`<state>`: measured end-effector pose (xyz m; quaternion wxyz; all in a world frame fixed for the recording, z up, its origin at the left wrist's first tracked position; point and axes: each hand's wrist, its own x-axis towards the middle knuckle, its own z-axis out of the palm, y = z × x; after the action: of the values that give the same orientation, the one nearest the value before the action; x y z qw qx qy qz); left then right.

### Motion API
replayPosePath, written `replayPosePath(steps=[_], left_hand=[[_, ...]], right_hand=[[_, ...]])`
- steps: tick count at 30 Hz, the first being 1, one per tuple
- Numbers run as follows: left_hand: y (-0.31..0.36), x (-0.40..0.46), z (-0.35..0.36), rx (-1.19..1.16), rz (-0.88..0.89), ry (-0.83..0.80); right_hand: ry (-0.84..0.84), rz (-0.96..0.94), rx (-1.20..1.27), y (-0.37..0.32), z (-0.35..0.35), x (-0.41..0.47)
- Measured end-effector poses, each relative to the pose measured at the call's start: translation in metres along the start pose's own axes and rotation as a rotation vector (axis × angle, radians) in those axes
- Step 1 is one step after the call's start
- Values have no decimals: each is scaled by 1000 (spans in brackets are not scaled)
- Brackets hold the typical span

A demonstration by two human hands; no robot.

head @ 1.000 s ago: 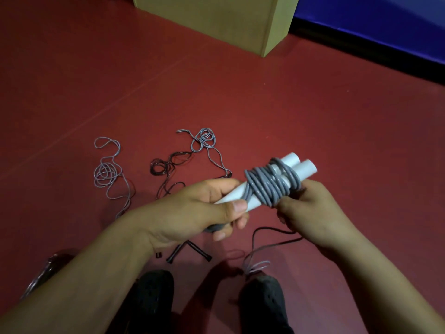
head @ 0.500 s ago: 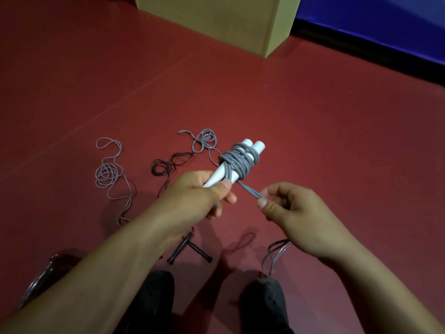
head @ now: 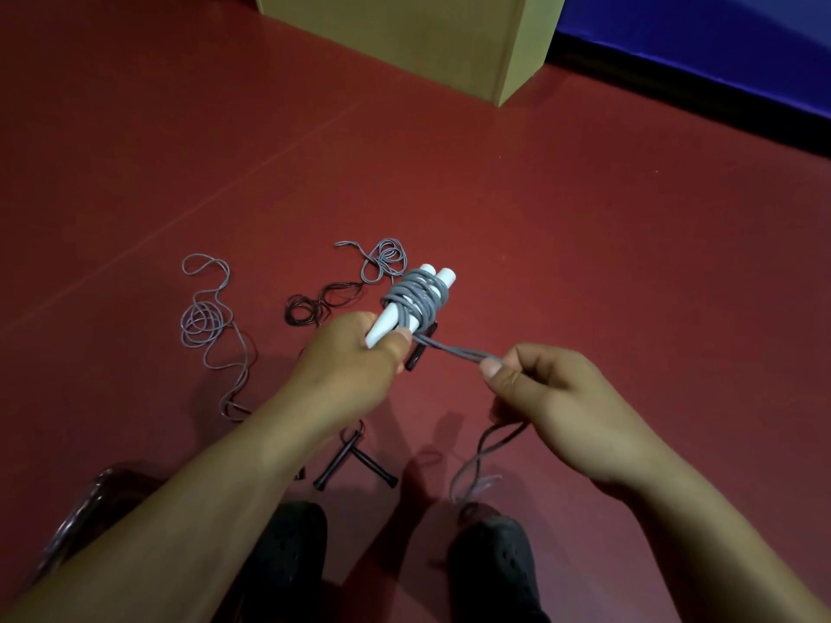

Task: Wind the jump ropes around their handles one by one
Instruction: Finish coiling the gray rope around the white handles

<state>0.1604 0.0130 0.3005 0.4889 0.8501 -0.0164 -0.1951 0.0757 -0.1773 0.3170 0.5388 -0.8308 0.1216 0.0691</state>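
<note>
Left hand [head: 355,357] is curled round two white handles [head: 407,308], wound with grey rope [head: 416,296]; a taut strand right of the handles is pinched by the right hand [head: 553,397].

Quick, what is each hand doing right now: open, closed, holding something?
Left hand: closed, gripping the two white handles.
Right hand: closed, pinching the loose end of the grey rope pulled from the coil.

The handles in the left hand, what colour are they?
White handles, wound with grey rope; head view.
</note>
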Motion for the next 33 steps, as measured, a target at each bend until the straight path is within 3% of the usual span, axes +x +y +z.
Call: replayPosePath(steps=[6, 17, 26, 30, 33], left_hand=[[2, -1, -4, 65, 8, -13], [2, -6, 1, 388, 27, -115], [9, -19, 0, 479, 191, -547], [15, -25, -2, 396, 204, -696], [18, -27, -5, 332, 220, -797]], right_hand=[[-15, -57, 399, -7, 2, -1], [-58, -226, 224, -11, 9, -4], [105, -219, 37, -2, 4, 1], [184, -274, -221, 5, -3, 2], [169, -252, -282, 5, -14, 1]])
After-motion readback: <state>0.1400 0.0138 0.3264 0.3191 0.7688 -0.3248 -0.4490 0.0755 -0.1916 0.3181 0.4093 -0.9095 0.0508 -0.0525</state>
